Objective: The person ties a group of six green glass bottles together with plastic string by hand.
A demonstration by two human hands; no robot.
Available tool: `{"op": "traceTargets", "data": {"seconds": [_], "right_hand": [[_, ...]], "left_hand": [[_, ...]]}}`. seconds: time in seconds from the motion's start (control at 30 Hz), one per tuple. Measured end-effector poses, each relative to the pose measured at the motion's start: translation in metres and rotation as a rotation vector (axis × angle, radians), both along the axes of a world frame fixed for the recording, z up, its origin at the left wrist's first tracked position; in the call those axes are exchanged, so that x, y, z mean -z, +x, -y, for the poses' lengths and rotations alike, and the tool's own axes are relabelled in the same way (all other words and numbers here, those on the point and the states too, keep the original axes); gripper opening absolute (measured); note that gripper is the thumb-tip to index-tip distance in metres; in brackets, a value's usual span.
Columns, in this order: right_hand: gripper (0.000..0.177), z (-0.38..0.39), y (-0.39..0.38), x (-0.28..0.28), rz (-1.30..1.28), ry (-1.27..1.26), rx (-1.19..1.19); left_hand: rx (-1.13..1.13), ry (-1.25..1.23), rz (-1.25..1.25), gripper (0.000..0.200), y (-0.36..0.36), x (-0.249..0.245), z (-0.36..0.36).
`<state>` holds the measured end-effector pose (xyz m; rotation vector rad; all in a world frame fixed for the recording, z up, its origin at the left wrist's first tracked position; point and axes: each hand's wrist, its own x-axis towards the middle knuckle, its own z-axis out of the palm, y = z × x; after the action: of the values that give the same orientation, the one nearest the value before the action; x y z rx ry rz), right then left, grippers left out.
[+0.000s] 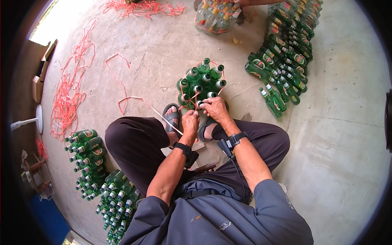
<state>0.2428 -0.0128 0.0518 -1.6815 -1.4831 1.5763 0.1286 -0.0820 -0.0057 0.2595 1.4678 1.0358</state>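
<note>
On the left, a loose heap of thin pink string [65, 102] was spread on the hard gray floor [339, 126]. Below it, shiny green bottles [90, 153] were stacked on their sides. The left hand [190, 123] was clenched, with a flat pink strip [196, 101] pinched. Beyond it, 1 bunch of round glass bottles [202, 79] was stood upright between the feet, looped with pink. By the right hand [216, 109], 1 near bottle top was touched with bent fingers; whether string was pinched there could not be told. At right, more bottles [288, 61] were laid down, with wide floor beside them.
</note>
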Motion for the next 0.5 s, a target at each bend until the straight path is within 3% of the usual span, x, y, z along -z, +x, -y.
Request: {"op": "traceTargets", "data": {"seconds": [0.5], "right_hand": [[0.024, 0.001, 0.002, 0.004, -0.075, -0.031, 0.027]], "left_hand": [[0.009, 0.000, 0.059, 0.010, 0.001, -0.014, 0.001]]}}
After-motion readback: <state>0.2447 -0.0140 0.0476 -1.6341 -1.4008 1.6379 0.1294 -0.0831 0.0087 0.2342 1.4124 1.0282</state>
